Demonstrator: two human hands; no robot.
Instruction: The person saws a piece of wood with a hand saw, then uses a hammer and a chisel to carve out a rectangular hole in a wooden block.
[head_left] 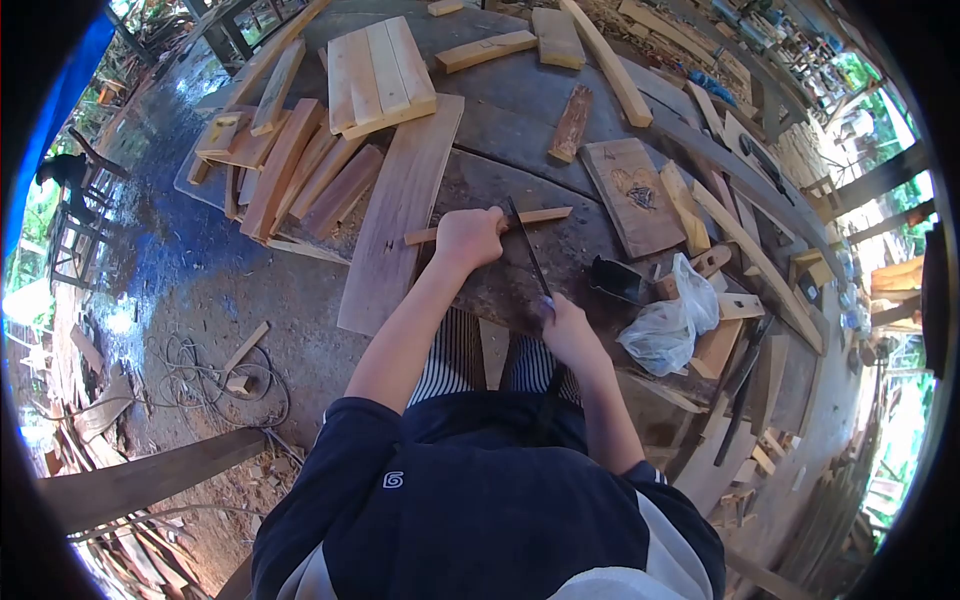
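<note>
A narrow wood strip (pixel 546 215) lies crosswise over the bench in front of me, its left end on a wide board (pixel 408 190). My left hand (pixel 470 240) is closed on this strip near its middle. In my right hand (pixel 568 332), fingers wrapped round its near end, is a long thin dark file (pixel 531 253). The file points away from me and crosses the strip just right of my left knuckles. My right palm hides its grip end. To the right of the file sits a small black container (pixel 617 280).
A glued wood panel (pixel 378 75) and stacked wood pieces (pixel 285 170) stand at the left. At the right are a board with a dark marking (pixel 632 197), a clear plastic bag (pixel 670 318), a wooden hand plane (pixel 712 260) and long battens (pixel 757 255). A cable (pixel 230 390) coils on the floor.
</note>
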